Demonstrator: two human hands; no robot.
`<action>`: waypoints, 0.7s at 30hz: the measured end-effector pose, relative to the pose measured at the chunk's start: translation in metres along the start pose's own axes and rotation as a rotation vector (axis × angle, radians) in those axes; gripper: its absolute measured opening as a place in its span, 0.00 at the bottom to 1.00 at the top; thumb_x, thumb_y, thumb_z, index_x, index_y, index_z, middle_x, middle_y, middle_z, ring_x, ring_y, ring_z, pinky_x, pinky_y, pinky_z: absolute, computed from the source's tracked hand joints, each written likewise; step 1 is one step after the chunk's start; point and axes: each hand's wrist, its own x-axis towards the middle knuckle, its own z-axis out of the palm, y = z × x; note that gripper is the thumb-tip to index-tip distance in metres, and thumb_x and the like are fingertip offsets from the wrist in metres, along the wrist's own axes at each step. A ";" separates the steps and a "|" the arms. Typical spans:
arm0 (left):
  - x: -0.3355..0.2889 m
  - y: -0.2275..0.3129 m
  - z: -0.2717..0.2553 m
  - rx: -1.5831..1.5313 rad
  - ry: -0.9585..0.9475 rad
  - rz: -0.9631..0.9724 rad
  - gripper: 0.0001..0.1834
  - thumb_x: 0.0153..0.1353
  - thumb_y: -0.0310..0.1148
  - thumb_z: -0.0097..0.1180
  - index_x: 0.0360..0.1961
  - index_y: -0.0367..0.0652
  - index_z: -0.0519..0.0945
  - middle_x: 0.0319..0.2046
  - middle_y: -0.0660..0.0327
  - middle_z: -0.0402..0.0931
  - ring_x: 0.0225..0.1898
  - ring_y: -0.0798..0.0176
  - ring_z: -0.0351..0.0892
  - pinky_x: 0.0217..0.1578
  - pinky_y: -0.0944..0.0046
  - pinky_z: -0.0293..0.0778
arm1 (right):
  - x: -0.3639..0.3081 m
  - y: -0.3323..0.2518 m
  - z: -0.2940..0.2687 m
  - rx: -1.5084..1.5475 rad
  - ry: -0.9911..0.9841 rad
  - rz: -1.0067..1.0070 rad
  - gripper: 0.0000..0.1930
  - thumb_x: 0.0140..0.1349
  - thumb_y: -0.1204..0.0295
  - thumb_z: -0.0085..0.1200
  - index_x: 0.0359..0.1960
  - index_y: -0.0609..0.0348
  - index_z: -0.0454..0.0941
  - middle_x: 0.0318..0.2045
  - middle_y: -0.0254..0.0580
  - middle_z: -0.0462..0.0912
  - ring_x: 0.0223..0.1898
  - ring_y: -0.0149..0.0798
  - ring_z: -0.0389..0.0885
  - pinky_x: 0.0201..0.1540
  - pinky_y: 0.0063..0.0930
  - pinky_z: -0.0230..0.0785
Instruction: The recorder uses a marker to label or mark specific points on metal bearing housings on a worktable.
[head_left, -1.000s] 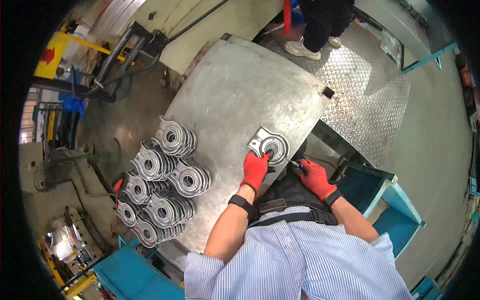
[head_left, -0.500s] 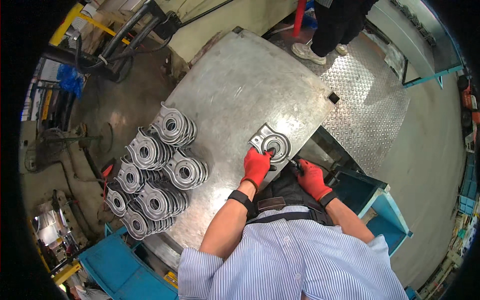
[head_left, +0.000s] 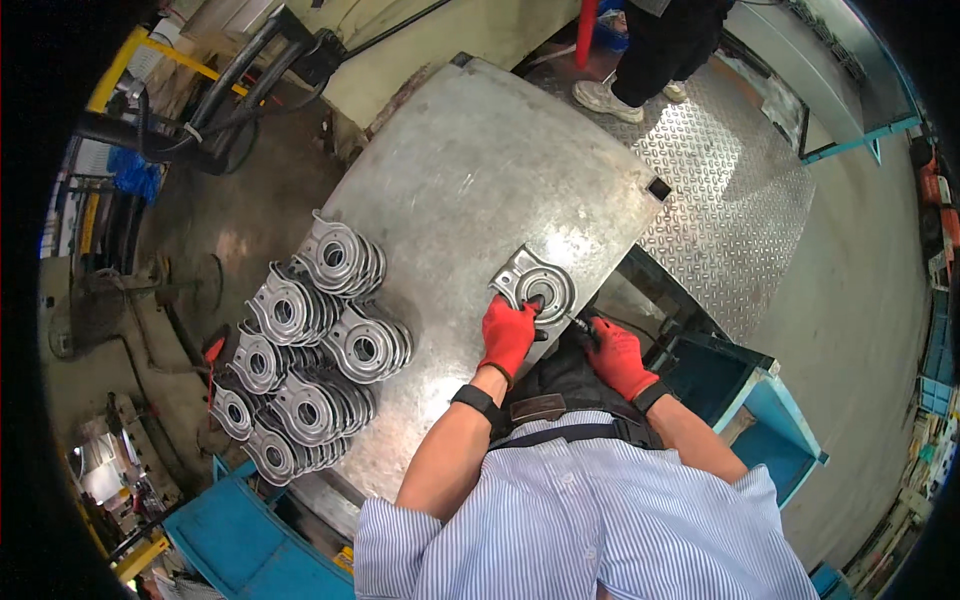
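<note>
A stamped metal bracket (head_left: 538,283) with a large ring and a tab lies on the metal table, near the edge closest to me. My left hand (head_left: 511,330), in a red glove with dark fingertips, grips the bracket's near side, thumb at the ring's centre hole. My right hand (head_left: 617,358), gloved the same way, is closed around a slim dark-handled tool (head_left: 580,323). Its thin metal tip points at the ring's right rim; whether it touches, I cannot tell. The exact kind of tool is too small to make out.
Several stacks of like brackets (head_left: 362,346) stand on the left part of the metal table (head_left: 440,180). A blue bin (head_left: 790,420) is at my right, a blue metal cabinet (head_left: 250,540) at lower left. Another person's legs (head_left: 655,55) stand beyond, on tread plate (head_left: 725,200).
The view has shifted slightly, so everything sits a little further left. Both hands keep their places at the bracket, the tool tip still by its right rim.
</note>
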 end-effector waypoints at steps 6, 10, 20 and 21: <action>0.007 -0.017 0.000 0.116 0.028 0.086 0.18 0.50 0.36 0.62 0.39 0.35 0.76 0.35 0.44 0.79 0.41 0.41 0.77 0.40 0.50 0.72 | 0.002 -0.003 -0.002 0.024 -0.061 0.015 0.19 0.52 0.65 0.57 0.45 0.58 0.71 0.39 0.50 0.78 0.41 0.53 0.77 0.41 0.43 0.70; 0.015 -0.027 0.002 0.148 0.040 0.091 0.18 0.50 0.36 0.62 0.39 0.36 0.77 0.36 0.45 0.79 0.41 0.42 0.78 0.40 0.51 0.72 | 0.004 -0.004 -0.005 0.044 -0.141 0.046 0.21 0.52 0.65 0.57 0.48 0.58 0.73 0.41 0.51 0.79 0.43 0.54 0.77 0.44 0.42 0.70; 0.004 -0.002 0.001 0.005 -0.067 0.032 0.17 0.51 0.37 0.62 0.38 0.37 0.79 0.35 0.45 0.79 0.41 0.42 0.77 0.41 0.51 0.72 | 0.000 0.004 0.000 0.013 -0.003 -0.052 0.17 0.52 0.63 0.57 0.41 0.57 0.71 0.34 0.50 0.78 0.38 0.53 0.77 0.38 0.44 0.70; 0.013 -0.028 0.001 0.090 -0.018 0.116 0.17 0.51 0.38 0.62 0.38 0.37 0.78 0.36 0.44 0.79 0.41 0.41 0.77 0.41 0.50 0.72 | 0.002 -0.002 0.000 0.010 -0.023 -0.056 0.17 0.52 0.63 0.57 0.41 0.58 0.71 0.34 0.50 0.78 0.37 0.53 0.78 0.38 0.44 0.70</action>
